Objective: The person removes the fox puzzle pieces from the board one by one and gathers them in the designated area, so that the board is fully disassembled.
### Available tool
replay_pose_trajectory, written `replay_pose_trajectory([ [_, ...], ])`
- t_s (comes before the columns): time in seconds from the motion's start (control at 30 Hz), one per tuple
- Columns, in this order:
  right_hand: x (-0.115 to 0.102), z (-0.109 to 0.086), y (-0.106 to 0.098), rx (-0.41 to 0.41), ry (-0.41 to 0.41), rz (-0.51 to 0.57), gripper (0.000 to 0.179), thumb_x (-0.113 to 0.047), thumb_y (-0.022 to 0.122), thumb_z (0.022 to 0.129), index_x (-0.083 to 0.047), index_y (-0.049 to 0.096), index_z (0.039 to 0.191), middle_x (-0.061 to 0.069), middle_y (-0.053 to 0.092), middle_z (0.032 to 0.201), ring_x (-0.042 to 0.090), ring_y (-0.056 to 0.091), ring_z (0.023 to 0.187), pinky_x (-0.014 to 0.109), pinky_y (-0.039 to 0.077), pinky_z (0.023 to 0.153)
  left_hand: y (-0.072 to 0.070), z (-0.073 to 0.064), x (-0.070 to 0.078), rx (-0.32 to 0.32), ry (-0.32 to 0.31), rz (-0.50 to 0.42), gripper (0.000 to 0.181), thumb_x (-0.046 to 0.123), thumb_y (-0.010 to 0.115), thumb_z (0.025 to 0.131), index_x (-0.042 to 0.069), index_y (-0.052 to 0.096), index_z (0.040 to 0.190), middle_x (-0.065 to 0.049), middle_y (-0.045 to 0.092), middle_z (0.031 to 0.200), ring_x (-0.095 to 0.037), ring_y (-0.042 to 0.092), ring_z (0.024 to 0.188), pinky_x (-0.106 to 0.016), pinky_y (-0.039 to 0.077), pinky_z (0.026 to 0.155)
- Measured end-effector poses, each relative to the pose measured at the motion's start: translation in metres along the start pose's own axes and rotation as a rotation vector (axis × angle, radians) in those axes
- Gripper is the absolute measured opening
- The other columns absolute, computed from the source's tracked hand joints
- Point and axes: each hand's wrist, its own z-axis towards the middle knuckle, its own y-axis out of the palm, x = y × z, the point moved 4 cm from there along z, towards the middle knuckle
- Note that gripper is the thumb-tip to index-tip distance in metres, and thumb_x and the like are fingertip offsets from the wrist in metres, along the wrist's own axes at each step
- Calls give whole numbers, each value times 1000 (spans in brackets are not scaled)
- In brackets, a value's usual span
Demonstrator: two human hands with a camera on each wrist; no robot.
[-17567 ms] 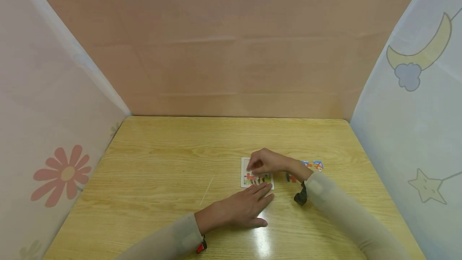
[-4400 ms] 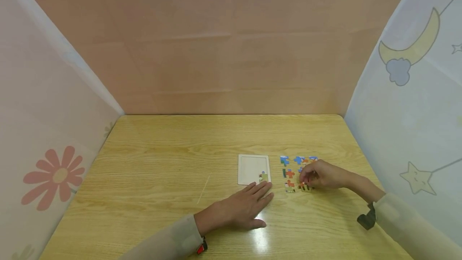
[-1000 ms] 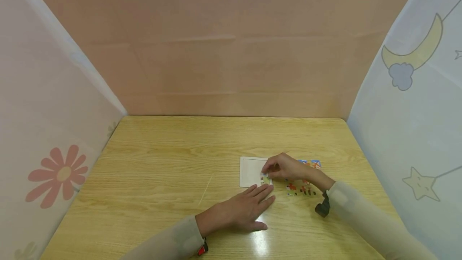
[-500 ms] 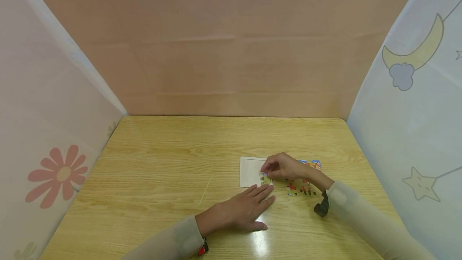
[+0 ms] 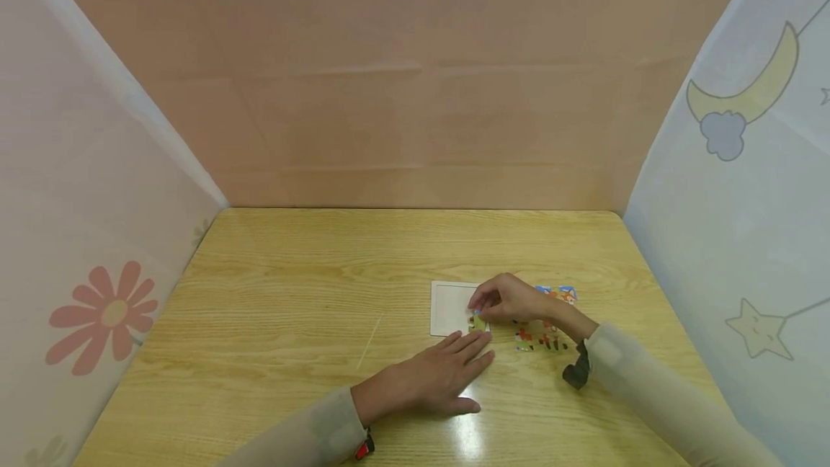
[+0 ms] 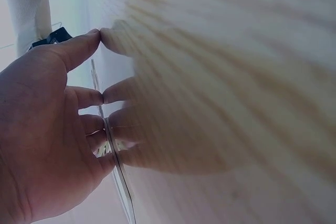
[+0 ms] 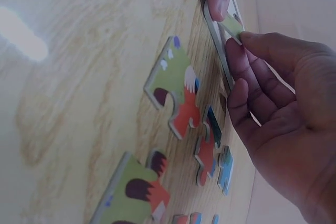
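Observation:
A small white puzzle tray (image 5: 450,308) lies on the table, its floor mostly bare. At its near right corner is a green jigsaw piece (image 5: 478,323). My right hand (image 5: 509,298) pinches that jigsaw piece (image 7: 232,24) at its edge, the thumb on one side, as the right wrist view shows; the other fingers curl below. My left hand (image 5: 441,373) lies with fingers extended, fingertips at the tray's near edge. In the left wrist view the left hand (image 6: 52,124) touches the tabletop and tray edge with its fingertips.
Several loose jigsaw pieces with orange fox parts, such as one fox piece (image 7: 186,90), lie on the wooden table (image 5: 292,294) right of the tray, partly under the right forearm. Fabric walls (image 5: 415,92) surround the table at back and sides.
Earlier the tray held a row of pieces; later only its near right corner did. My right hand has since moved left from the loose pieces to that corner. The left hand stays put.

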Motion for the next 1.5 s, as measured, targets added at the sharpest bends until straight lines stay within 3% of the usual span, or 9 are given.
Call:
replay_pose_trajectory([
  [0.4, 5, -5, -11, 68, 61, 35, 14, -4, 74, 98, -4, 79, 112, 4, 77, 101, 15, 73, 92, 27, 62, 84, 0, 0, 1, 6, -20, 20, 81, 64, 46, 107, 14, 31, 168, -11, 17, 177, -24, 16, 164, -44, 22, 131],
  [0.6, 5, -13, -19, 90, 84, 42, 16, -6, 74, 99, -2, 77, 114, 7, 77, 102, 19, 73, 93, 27, 62, 82, 2, 1, 1, -8, -27, 18, 81, 65, 46, 107, 15, 29, 169, -11, 15, 178, -27, 14, 164, -45, 22, 131],
  [0.83, 8, -30, -25, 108, 106, 31, 17, -7, 74, 99, -1, 77, 115, 6, 77, 103, 14, 72, 91, 27, 62, 81, 2, 2, 0, -17, -28, -12, 81, 64, 47, 107, 15, 28, 169, -13, 11, 178, -26, 12, 165, -45, 21, 132],
  [1.1, 9, -53, -37, 99, 110, 37, 22, -8, 73, 100, 3, 75, 118, 8, 77, 103, 17, 73, 90, 30, 63, 75, 3, 2, 0, -11, -32, 5, 81, 65, 46, 107, 16, 28, 169, -13, 14, 178, -27, 13, 164, -45, 21, 132],
  [1.5, 12, -88, -48, 81, 135, 47, 21, -9, 73, 100, 2, 75, 118, 8, 76, 102, 17, 72, 90, 33, 63, 76, 3, 1, 0, -13, -43, 32, 82, 66, 45, 106, 19, 26, 170, -11, 15, 178, -27, 13, 165, -46, 23, 131],
])
